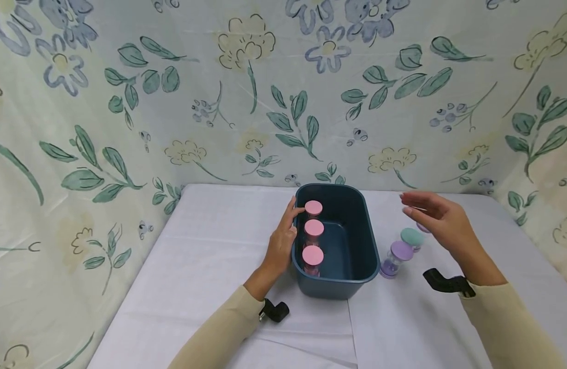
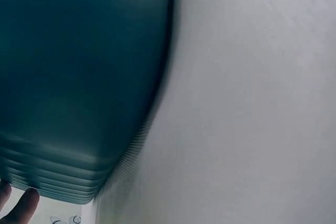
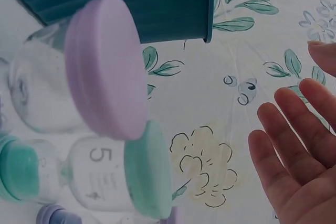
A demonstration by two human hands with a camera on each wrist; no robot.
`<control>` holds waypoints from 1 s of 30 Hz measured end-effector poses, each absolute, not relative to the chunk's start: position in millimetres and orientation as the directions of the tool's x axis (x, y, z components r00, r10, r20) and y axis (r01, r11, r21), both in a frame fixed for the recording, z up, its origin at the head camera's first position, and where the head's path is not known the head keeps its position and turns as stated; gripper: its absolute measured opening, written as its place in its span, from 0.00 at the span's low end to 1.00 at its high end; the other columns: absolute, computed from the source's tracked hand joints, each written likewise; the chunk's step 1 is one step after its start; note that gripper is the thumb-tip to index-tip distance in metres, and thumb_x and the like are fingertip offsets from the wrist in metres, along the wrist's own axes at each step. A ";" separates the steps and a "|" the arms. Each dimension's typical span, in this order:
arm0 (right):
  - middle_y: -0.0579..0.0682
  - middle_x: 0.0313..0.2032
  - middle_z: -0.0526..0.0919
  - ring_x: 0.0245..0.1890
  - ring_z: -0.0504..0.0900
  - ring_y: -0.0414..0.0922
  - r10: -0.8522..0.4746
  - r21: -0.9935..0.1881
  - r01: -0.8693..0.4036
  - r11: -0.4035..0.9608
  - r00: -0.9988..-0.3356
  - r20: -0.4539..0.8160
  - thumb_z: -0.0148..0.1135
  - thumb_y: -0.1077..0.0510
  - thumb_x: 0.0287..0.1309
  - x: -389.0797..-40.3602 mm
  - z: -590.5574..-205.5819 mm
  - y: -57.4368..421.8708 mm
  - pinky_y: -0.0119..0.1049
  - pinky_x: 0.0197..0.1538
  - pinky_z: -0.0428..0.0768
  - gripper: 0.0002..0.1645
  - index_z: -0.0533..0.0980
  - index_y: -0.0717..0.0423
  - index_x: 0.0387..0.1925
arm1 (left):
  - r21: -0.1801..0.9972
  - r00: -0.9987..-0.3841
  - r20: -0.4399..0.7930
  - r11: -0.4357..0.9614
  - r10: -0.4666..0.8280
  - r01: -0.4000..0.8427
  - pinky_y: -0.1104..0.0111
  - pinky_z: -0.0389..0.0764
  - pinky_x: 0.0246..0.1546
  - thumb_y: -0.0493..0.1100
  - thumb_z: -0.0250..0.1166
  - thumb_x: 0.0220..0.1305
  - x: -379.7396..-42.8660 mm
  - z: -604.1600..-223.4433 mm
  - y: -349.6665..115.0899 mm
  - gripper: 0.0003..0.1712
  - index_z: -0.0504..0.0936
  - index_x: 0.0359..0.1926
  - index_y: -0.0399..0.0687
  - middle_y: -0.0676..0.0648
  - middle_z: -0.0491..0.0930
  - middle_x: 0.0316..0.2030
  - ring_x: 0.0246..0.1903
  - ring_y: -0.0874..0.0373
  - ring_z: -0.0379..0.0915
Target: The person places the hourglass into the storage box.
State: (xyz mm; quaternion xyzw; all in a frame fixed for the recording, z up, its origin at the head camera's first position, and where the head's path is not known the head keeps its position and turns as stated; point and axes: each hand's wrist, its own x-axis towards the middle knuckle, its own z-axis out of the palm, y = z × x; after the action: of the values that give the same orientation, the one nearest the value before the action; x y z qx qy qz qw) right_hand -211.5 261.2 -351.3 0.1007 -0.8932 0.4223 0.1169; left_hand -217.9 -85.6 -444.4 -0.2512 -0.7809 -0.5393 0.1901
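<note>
Currently left hand rests flat, fingers straight, against the teal bin's left wall; three pink-capped sand timers line that side inside. Right hand hovers spread wide, holding nothing, above purple-capped timer and green-capped timer just right of bin.

A dark teal tub sits mid-table with three pink-capped sand timers upright along its left wall, while purple-capped and green-capped timers stand just right of it.
</note>
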 end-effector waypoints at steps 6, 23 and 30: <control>0.54 0.58 0.76 0.48 0.75 0.25 -0.030 -0.758 -0.258 0.600 -0.953 0.300 0.62 0.50 0.62 -212.9 -359.8 274.1 0.15 0.44 0.73 0.27 0.72 0.50 0.61 | 0.743 -0.798 0.573 0.292 0.188 0.603 0.48 0.53 0.68 0.46 0.37 0.70 -219.3 -445.9 -85.2 0.29 0.63 0.69 0.45 0.48 0.48 0.75 0.73 0.55 0.43; 0.48 0.58 0.77 0.50 0.74 0.24 0.058 -0.784 -0.164 0.599 -0.967 0.247 0.61 0.45 0.61 -215.8 -378.7 296.9 0.12 0.46 0.70 0.30 0.72 0.49 0.62 | 0.743 -0.797 0.575 0.291 0.184 0.603 0.49 0.53 0.69 0.48 0.35 0.71 -219.9 -444.5 -84.9 0.30 0.63 0.69 0.46 0.49 0.48 0.75 0.73 0.57 0.43; 0.49 0.60 0.75 0.50 0.72 0.25 0.097 -0.780 -0.102 0.618 -0.974 0.204 0.60 0.42 0.61 -218.7 -386.5 306.7 0.13 0.46 0.70 0.32 0.70 0.47 0.64 | 0.738 -0.793 0.580 0.290 0.186 0.609 0.50 0.53 0.69 0.42 0.37 0.69 -220.1 -444.4 -85.4 0.29 0.64 0.69 0.46 0.48 0.47 0.75 0.73 0.55 0.43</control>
State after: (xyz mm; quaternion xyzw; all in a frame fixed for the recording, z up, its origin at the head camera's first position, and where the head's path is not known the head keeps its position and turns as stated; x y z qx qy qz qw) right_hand -218.7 306.7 -386.5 0.0012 -0.8921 0.4372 0.1139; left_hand -220.1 -85.4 -444.4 -0.2553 -0.7787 -0.5384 0.1962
